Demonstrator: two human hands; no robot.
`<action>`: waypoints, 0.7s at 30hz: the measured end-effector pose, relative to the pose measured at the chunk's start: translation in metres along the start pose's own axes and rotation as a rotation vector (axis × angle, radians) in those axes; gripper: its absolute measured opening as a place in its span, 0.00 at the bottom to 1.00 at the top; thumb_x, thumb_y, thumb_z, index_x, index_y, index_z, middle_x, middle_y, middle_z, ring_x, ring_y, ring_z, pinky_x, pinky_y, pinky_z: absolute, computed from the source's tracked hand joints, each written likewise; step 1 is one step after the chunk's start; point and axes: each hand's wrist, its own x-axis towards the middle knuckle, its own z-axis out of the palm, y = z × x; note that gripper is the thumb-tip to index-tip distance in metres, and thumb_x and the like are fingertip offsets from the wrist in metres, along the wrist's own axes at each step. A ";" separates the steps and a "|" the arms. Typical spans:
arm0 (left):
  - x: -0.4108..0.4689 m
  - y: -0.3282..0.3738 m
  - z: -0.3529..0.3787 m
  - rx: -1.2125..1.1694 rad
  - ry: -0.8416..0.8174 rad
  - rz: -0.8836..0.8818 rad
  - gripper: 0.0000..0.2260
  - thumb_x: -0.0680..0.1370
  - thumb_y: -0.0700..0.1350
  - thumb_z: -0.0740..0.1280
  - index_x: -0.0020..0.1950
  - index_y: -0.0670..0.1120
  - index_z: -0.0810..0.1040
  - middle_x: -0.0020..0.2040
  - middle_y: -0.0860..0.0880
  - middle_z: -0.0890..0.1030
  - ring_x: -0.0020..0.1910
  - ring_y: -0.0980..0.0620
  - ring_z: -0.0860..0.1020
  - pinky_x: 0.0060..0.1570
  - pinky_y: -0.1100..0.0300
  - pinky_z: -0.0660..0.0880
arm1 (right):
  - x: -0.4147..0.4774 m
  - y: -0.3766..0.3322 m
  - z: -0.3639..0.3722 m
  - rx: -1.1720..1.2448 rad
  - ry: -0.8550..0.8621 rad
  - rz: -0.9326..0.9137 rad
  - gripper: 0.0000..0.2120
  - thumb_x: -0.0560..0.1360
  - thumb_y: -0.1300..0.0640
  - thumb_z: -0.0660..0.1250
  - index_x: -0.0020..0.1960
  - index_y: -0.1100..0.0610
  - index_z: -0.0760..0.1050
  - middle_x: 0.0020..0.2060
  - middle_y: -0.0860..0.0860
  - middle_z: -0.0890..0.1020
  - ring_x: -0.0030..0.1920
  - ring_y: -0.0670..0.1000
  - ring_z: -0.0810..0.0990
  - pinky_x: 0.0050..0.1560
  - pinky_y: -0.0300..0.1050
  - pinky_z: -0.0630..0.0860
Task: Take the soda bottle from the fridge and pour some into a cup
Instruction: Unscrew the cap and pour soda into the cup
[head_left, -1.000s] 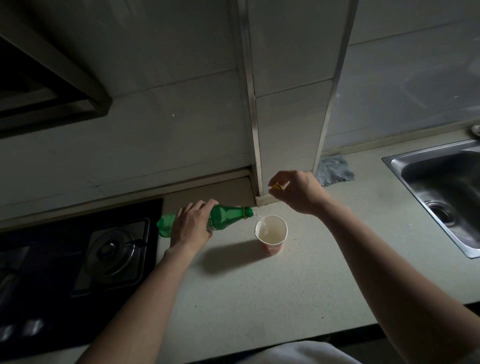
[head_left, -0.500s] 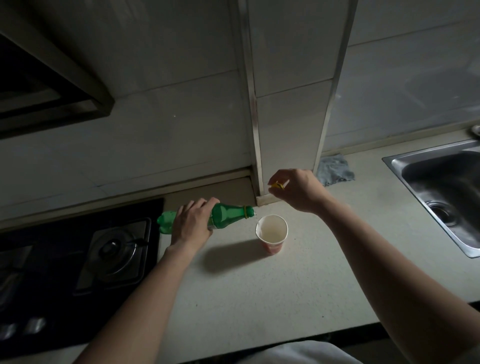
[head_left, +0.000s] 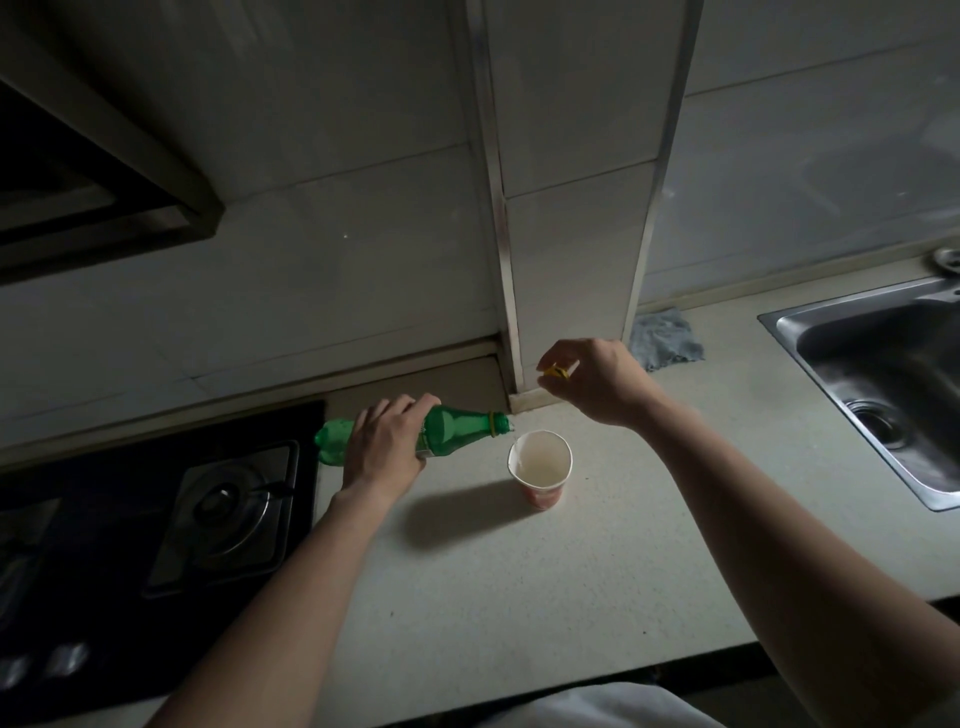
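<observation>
Left grip (head_left: 384, 452) curled round bottle (head_left: 457, 422), held nearly level, mouth at left rim of cup (head_left: 540, 496) on tabletop (head_left: 571, 571); right grip (head_left: 597, 384) pinching cap (head_left: 555, 371). Tip slowly, centre mouth over cup, avoid foam spill.

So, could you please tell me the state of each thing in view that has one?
Soda bottle: uncapped, tipped nearly level, gripped by left hand.
Cup: upright on the counter, open-topped.
Cap: off, pinched in right hand.
Burner: unlit.
Cloth: crumpled.
</observation>
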 end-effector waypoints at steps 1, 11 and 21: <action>0.000 0.000 0.000 -0.003 -0.004 -0.001 0.33 0.64 0.41 0.79 0.65 0.55 0.72 0.56 0.52 0.79 0.54 0.48 0.77 0.52 0.55 0.70 | 0.000 0.000 0.000 -0.001 0.000 0.000 0.11 0.78 0.54 0.67 0.58 0.56 0.78 0.51 0.52 0.83 0.44 0.45 0.77 0.39 0.28 0.69; 0.003 0.003 0.002 0.000 0.007 -0.006 0.33 0.63 0.39 0.79 0.64 0.55 0.73 0.54 0.52 0.80 0.53 0.47 0.77 0.50 0.55 0.69 | 0.001 0.005 0.000 -0.007 -0.001 0.012 0.11 0.78 0.53 0.67 0.58 0.55 0.78 0.51 0.52 0.83 0.45 0.45 0.77 0.39 0.28 0.69; 0.006 0.004 0.003 0.001 0.000 0.003 0.33 0.64 0.39 0.78 0.65 0.55 0.73 0.55 0.53 0.80 0.53 0.47 0.77 0.51 0.54 0.69 | 0.002 0.008 0.001 -0.006 -0.009 0.012 0.11 0.78 0.53 0.67 0.58 0.55 0.78 0.51 0.52 0.83 0.45 0.44 0.77 0.38 0.27 0.68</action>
